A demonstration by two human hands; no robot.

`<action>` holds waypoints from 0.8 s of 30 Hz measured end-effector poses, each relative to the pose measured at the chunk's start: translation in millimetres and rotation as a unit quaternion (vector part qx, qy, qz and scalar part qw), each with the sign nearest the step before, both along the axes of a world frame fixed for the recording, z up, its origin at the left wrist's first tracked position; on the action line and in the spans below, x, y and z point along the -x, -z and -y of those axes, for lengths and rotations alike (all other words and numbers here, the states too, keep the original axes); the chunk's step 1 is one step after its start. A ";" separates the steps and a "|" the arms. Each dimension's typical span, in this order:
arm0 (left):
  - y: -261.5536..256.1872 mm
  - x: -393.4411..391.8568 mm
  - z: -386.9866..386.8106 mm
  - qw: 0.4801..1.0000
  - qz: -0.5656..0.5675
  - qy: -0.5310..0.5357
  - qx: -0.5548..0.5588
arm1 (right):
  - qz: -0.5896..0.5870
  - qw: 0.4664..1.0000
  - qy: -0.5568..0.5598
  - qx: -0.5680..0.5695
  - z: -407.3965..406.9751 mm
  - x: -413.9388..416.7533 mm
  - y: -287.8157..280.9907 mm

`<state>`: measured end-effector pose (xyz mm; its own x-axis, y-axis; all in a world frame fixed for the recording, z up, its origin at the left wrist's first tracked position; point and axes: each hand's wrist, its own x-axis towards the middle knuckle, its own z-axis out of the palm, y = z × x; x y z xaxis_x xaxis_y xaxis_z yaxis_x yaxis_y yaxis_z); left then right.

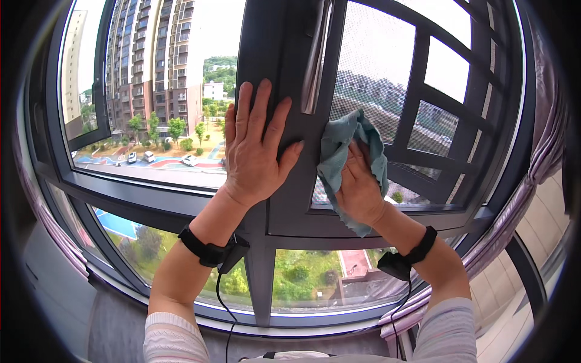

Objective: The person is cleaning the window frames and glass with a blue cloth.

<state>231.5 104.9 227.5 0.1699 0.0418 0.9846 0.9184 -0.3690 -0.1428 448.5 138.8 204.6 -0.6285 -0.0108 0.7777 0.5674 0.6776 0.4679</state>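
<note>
My left hand [256, 147] lies flat, fingers spread, against the dark window frame [292, 181] between the two upper openings; it holds nothing. To its right, my right hand [361, 181] presses a crumpled blue-green cloth [333, 159] against the lower left part of the window's mesh screen [374, 59]. The cloth wraps around the fingers and partly hides them. Above and between the hands, a shiny metal window handle [316, 63] stands upright on the frame.
An opened window sash [103, 90] is at the left. Lower panes [313, 281] look down on greenery. Purplish curtains [522, 199] hang at the right and the left. Each wrist wears a black strap with a small device and a cable [219, 295] hanging down.
</note>
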 end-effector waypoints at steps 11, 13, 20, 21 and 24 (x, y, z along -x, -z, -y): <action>2.7 -3.1 -1.8 0.997 -0.037 -0.058 -0.019 | -0.083 0.971 0.016 -0.223 -45.0 19.3 -218.2; 3.8 2.2 -1.7 0.996 -0.042 -0.073 -0.023 | -0.030 0.975 0.046 -0.213 -43.3 6.9 -219.9; 1.8 -5.1 -8.8 0.995 -0.054 -0.062 -0.051 | -0.280 0.906 0.198 -0.247 -85.0 -259.6 -211.6; 1.7 -1.6 -8.8 0.994 -0.056 -0.065 -0.061 | -0.293 0.896 0.236 -0.237 -82.6 -288.0 -193.7; 2.0 -2.3 -14.2 0.994 -0.058 -0.061 -0.073 | -0.329 0.888 0.295 -0.125 -81.3 -327.0 -130.6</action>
